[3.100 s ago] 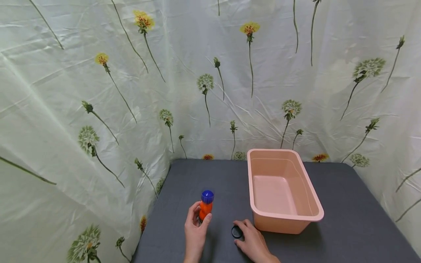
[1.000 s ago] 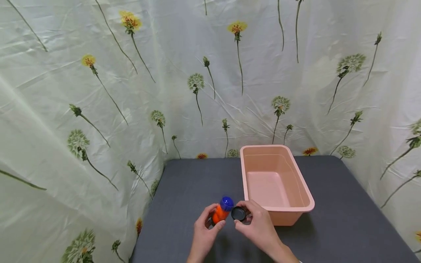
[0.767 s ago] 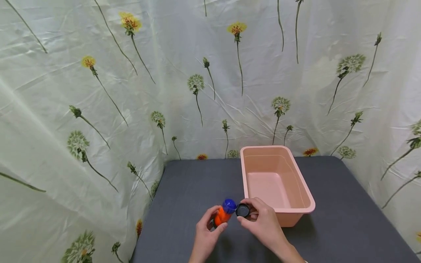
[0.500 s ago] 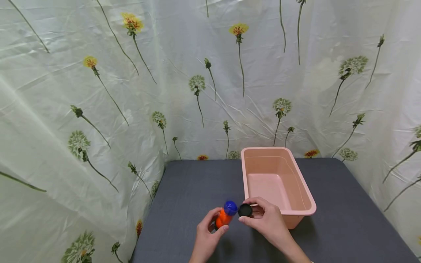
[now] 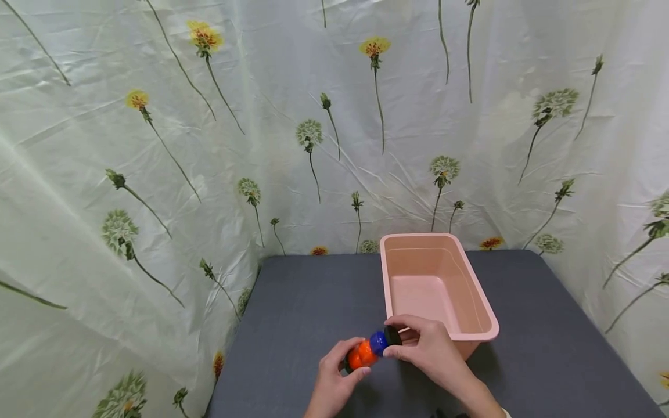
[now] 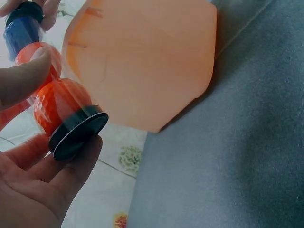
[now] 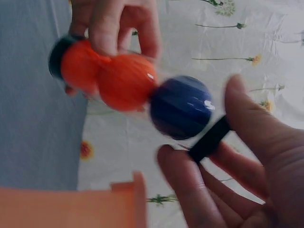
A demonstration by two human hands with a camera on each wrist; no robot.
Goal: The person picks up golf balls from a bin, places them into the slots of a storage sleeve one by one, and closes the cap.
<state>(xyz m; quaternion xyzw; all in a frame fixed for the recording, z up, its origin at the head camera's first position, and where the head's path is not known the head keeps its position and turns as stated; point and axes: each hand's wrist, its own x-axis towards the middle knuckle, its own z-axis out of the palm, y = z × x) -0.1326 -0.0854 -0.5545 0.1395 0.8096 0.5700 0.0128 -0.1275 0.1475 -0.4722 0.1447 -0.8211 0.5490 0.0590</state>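
Note:
A clear tube (image 5: 366, 352) of balls, two orange and one blue (image 7: 181, 107), is held tilted above the table; they look like golf balls. My left hand (image 5: 334, 374) grips the tube around the orange balls, thumb on one side. A dark end cap (image 6: 78, 132) closes the tube's lower end, with left fingertips against it. My right hand (image 5: 434, 348) pinches a round black lid (image 5: 392, 335) between thumb and fingers at the blue ball's end. In the right wrist view the lid sits at the tube's mouth; whether it is fully seated I cannot tell.
A pink plastic tub (image 5: 387, 278) stands on the dark grey table (image 5: 313, 290), just beyond and right of my hands. A flower-printed curtain (image 5: 282, 145) hangs behind and at the sides. Something small and dark (image 5: 446, 414) shows at the bottom edge.
My right hand picked the lid up off the table earlier. Since half a second ago, the tube has tipped further rightward and the lid has turned to meet its blue-ball end.

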